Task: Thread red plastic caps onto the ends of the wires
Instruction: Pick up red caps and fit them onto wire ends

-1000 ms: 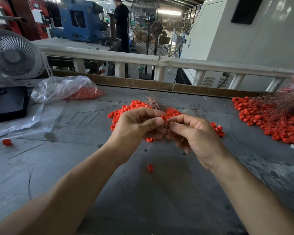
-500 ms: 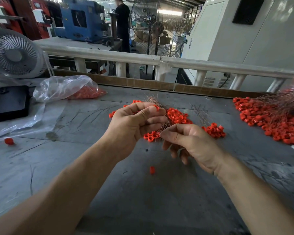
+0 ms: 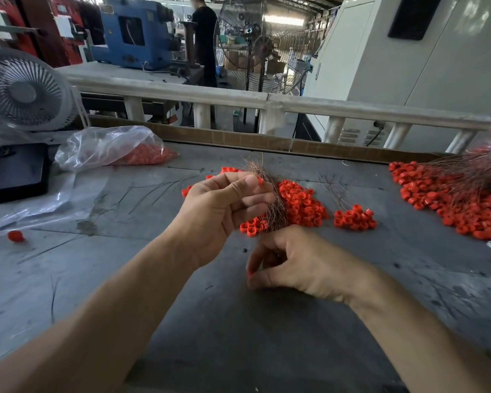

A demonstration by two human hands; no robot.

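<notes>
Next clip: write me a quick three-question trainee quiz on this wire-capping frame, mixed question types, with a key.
1. True or false: the left hand holds a bundle of wires upright above the table.
2. Multiple choice: the right hand is pinching a
A. screwdriver
B. red cap
C. plastic bag
3. Fill in: more red caps sit inside a clear ____ near the desk fan.

Key: 1 true; 2 B; 3 plastic bag
</notes>
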